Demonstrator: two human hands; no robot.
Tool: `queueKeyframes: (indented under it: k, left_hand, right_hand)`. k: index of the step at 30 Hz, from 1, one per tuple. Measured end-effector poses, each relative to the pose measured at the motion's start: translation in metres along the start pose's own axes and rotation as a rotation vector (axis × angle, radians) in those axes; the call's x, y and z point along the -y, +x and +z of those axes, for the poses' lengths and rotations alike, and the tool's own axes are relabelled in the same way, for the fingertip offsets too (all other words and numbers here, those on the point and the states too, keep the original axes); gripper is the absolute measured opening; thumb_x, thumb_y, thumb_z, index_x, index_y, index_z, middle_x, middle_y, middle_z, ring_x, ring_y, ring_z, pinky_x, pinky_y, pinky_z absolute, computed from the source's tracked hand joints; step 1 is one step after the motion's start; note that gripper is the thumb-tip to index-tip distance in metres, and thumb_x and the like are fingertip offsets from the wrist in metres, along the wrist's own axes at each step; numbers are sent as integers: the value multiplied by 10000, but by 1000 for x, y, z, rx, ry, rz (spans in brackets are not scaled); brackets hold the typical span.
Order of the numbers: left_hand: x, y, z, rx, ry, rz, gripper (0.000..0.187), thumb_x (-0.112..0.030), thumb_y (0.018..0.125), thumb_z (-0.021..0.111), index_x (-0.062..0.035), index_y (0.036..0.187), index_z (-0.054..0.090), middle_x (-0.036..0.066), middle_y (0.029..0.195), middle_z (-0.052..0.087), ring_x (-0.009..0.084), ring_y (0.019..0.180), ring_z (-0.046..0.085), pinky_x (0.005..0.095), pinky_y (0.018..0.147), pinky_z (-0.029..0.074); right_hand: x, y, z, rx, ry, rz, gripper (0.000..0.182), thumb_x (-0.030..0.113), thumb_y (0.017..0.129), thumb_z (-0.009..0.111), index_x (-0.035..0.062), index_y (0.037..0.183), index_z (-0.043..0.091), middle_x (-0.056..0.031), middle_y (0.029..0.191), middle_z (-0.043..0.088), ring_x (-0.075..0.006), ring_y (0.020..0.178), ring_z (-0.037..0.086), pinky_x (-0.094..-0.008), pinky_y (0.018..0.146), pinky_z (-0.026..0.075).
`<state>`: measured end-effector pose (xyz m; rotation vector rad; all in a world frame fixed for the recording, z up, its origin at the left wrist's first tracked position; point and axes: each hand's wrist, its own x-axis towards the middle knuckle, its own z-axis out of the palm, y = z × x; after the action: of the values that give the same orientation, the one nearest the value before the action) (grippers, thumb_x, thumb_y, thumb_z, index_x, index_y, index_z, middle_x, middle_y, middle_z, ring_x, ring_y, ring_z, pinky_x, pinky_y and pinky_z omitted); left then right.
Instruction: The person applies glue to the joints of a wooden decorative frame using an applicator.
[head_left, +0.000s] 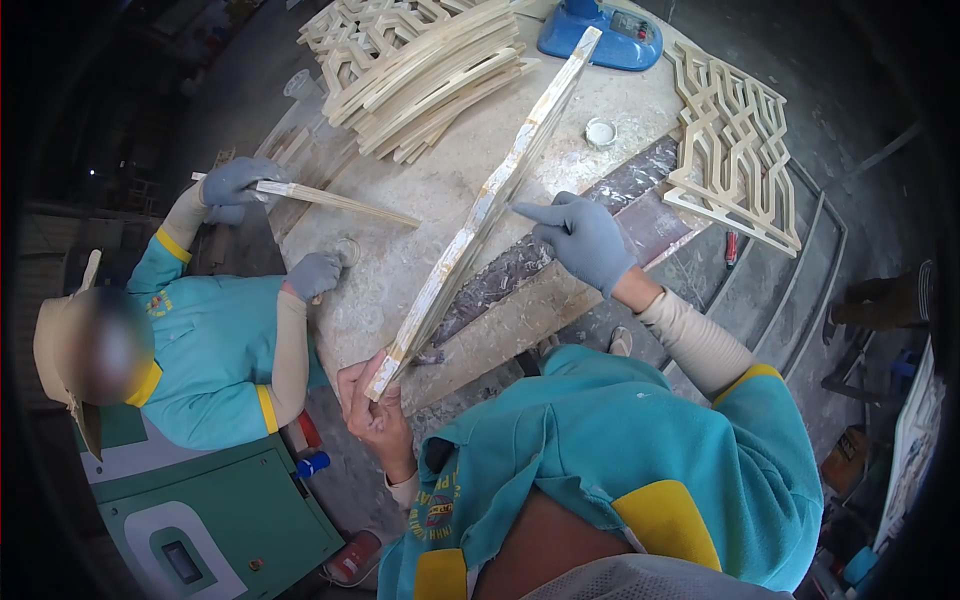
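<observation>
A pale wooden lattice panel (478, 222) stands on its edge, slanting across the table, with white and tan patches along its upper edge. My bare left hand (377, 418) grips its near end between thumb and fingers. My right hand (583, 243), in a grey glove, is beside the panel's right face. Its index finger points out to the panel, at or very close to the surface, while the other fingers are curled; I see nothing held in it. A small white cup (600, 132) of white paste sits on the table beyond the right hand.
A worktable (420, 275) bears stacked curved wooden pieces (430, 85), a blue scale (605, 38) and another lattice panel (735, 150) overhanging its right edge. At left, a co-worker (215, 335) in grey gloves holds a wooden strip (340, 203). A green machine (215, 510) stands at lower left.
</observation>
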<state>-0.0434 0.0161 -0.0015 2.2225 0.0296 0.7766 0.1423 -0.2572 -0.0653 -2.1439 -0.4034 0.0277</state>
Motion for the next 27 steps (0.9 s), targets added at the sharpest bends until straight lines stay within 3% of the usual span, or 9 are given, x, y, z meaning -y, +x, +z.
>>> queueKeyframes:
  k: [2,9,12,14,17,21,24,26,27]
  left_hand:
    - [-1,-2,-1,-1,-8,-5,388,-265,931,726,43,1167,713,127,983,603,231,917,597,328,808,476]
    - [-2,0,-2,10,-11,4,385,-218,896,763,43,1175,716,126,975,622,224,891,610,316,792,483]
    - [1,0,-2,-6,-18,5,387,-197,867,790,39,1166,722,121,965,630,214,880,612,309,782,485]
    - [3,-1,-3,1,-4,18,394,-192,848,807,38,1158,726,117,958,634,209,877,613,306,779,486]
    - [7,-2,-3,0,-45,1,424,-204,807,837,35,1141,734,109,945,634,206,875,613,301,778,485]
    - [11,-3,-3,-38,-56,-7,431,-203,778,853,32,1122,743,102,947,636,200,882,615,292,772,489]
    - [13,-2,-2,-52,-59,-3,430,-195,773,857,34,1118,743,99,949,636,196,887,616,287,773,493]
    - [13,-4,-3,-50,-71,-3,431,-192,771,858,35,1119,742,98,949,636,193,890,616,285,774,495]
    - [14,-4,-2,-54,-80,0,429,-194,773,858,35,1117,743,95,950,636,189,890,615,282,776,495]
  right_hand:
    - [-7,4,7,-177,-3,-45,379,101,888,653,271,1216,738,-115,780,585,-285,654,601,-392,633,477]
    - [-11,-12,12,-142,-102,-145,396,100,918,625,220,1288,696,-99,736,617,-237,639,625,-358,623,498]
    - [-13,-7,5,-14,350,-2,345,120,967,607,95,1305,674,-61,728,636,-173,564,622,-311,530,495]
    - [2,-1,-4,137,861,510,303,138,999,597,-15,1247,676,-43,734,643,-107,500,592,-253,436,465]
    - [-16,1,12,280,1213,500,321,191,1002,610,-19,1234,687,-66,724,655,-135,433,529,-266,379,409]
    - [-21,-19,7,329,1101,542,251,111,1002,576,-25,1181,690,-36,718,631,-94,448,530,-227,379,424]
    - [-23,-19,17,75,695,368,294,78,996,552,33,1259,677,-30,745,606,-107,502,539,-260,441,449]
    - [-21,-11,29,-270,173,-69,391,45,960,552,133,1325,660,-54,775,562,-151,606,571,-300,545,471]
    - [-18,-9,38,-273,174,-68,391,45,960,552,133,1325,660,-54,775,562,-151,606,571,-300,545,471]
